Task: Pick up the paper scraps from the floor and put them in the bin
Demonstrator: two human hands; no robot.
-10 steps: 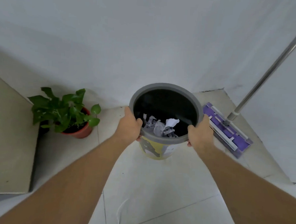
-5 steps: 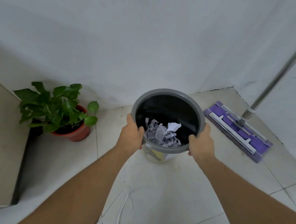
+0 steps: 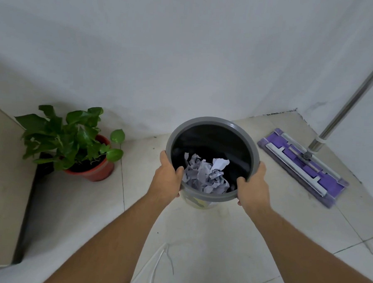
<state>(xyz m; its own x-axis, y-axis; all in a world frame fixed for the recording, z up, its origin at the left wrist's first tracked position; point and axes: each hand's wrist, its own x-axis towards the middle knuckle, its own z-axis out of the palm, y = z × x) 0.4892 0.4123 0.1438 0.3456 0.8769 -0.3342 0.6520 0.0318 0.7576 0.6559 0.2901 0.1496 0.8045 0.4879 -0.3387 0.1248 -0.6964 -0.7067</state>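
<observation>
Left hand (image 3: pixel 168 179) and right hand (image 3: pixel 253 188) clasp the bin (image 3: pixel 214 123) rim, scraps (image 3: pixel 207 175) inside. A plant (image 3: pixel 73 139) stands left on the floor (image 3: pixel 208 240), a mop (image 3: pixel 303 167) right.

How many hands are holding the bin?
2. The left hand grips the bin's near-left rim; the right hand grips its near-right rim.
</observation>
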